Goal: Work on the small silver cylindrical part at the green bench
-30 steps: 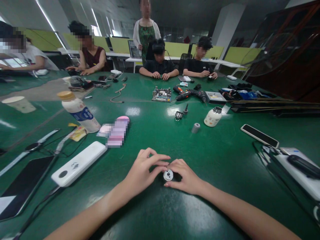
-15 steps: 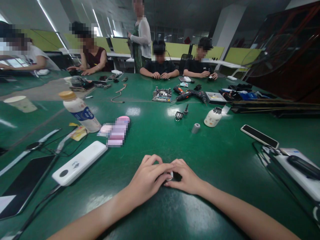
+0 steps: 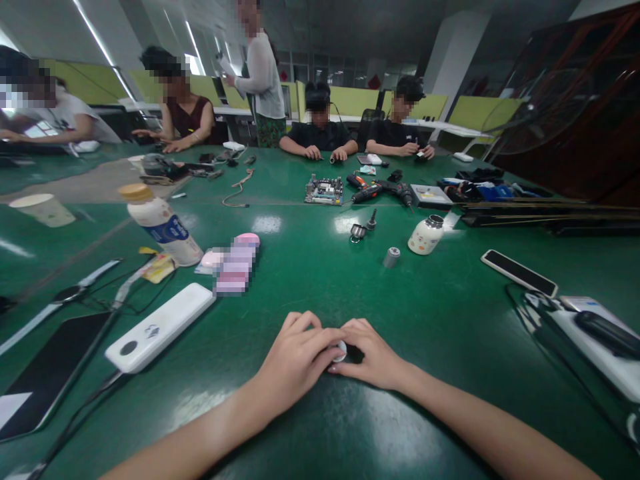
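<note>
Both my hands rest together on the green table [image 3: 320, 267] near its front edge. My left hand [image 3: 295, 360] has its fingers curled over a small round white-and-silver part [image 3: 341, 349], covering most of it. My right hand [image 3: 373, 357] pinches the same part from the right side. Only a sliver of the part shows between my fingertips. Further back stand a small grey cylinder [image 3: 391, 256] and a white jar [image 3: 425, 235] with an open top.
A white power bank [image 3: 159, 327], a dark tablet [image 3: 45, 373] and a bottle [image 3: 159, 224] lie at left. A phone [image 3: 519, 272] and white devices [image 3: 595, 340] lie at right. A circuit board [image 3: 324, 190] and drills [image 3: 380, 191] sit farther back. Several people sit around the table.
My left fingers have closed over the round part, which showed fully a second ago. The standing person at the back has walked to the left.
</note>
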`<act>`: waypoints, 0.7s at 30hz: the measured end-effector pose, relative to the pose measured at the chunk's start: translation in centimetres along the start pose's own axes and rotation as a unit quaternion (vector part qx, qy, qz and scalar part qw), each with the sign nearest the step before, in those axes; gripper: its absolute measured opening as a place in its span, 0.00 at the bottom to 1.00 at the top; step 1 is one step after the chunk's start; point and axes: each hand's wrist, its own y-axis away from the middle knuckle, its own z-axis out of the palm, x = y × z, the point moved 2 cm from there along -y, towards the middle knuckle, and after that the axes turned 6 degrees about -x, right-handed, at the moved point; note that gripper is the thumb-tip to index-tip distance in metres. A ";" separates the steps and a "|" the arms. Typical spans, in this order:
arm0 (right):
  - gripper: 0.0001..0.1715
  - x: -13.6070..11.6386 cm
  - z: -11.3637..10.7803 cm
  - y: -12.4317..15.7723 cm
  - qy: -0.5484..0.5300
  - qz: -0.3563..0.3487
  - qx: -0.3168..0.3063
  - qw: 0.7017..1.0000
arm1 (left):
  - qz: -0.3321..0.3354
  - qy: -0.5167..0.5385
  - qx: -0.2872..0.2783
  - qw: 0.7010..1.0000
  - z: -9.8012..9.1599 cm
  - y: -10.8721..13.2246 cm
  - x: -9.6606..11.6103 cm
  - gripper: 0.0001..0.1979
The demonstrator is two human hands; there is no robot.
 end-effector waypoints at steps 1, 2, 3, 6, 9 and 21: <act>0.19 0.0 0.0 0.0 0.001 0.000 0.000 1.000 | -0.002 0.001 0.002 1.000 0.1 0.1 -0.1 0.10; 0.19 -0.1 -0.1 0.0 0.002 -0.001 -0.001 1.000 | -0.005 0.002 0.003 1.000 0.2 0.1 -0.1 0.10; 0.19 -0.1 -0.1 0.0 0.002 -0.002 -0.001 1.000 | -0.008 0.003 0.003 1.000 0.3 0.1 -0.2 0.10; 0.19 0.0 0.0 0.0 0.001 -0.002 -0.001 1.000 | -0.015 0.012 -0.006 1.000 0.4 0.1 -0.3 0.10; 0.19 0.1 0.0 0.0 0.000 -0.001 0.001 1.000 | -0.018 0.041 -0.038 0.998 0.3 0.0 0.0 0.14; 0.21 0.0 0.0 0.0 -0.019 -0.009 0.004 1.000 | -0.027 0.041 -0.057 0.997 -0.4 -0.2 0.4 0.24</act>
